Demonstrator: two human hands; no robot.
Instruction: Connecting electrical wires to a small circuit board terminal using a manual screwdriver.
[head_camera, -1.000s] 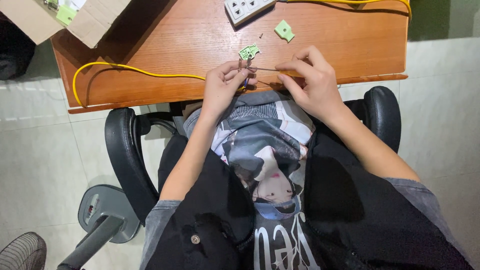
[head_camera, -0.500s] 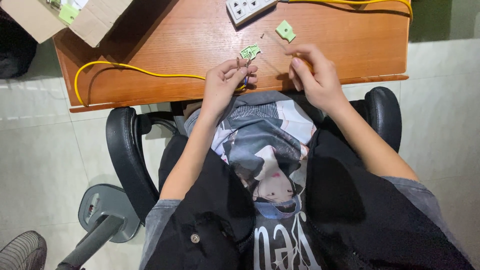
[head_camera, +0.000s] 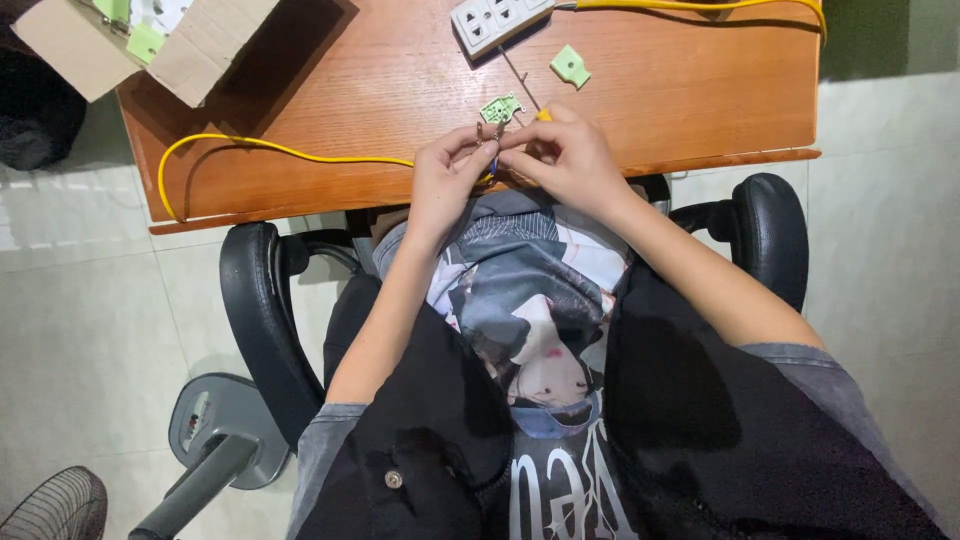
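Note:
My left hand (head_camera: 447, 180) and my right hand (head_camera: 565, 158) meet at the near edge of a wooden desk (head_camera: 690, 100). My left fingers pinch small metal pins and the end of a yellow cable (head_camera: 250, 143). My right fingers grip a thin tool with a yellow handle (head_camera: 540, 115), its metal shaft pointing away across the desk. A small green plastic part (head_camera: 499, 108) lies just beyond my fingertips. A second green part (head_camera: 569, 67) lies farther back.
A white power strip (head_camera: 495, 20) sits at the desk's far edge with a yellow cord (head_camera: 700, 6). An open cardboard box (head_camera: 150, 40) stands at the far left. I sit in a black armchair (head_camera: 255, 320). A grey pedestal base (head_camera: 215, 440) and a fan (head_camera: 50, 505) stand on the tiled floor.
My right hand has moved left and closed in on my left hand, so both now meet over the pins near the green part.

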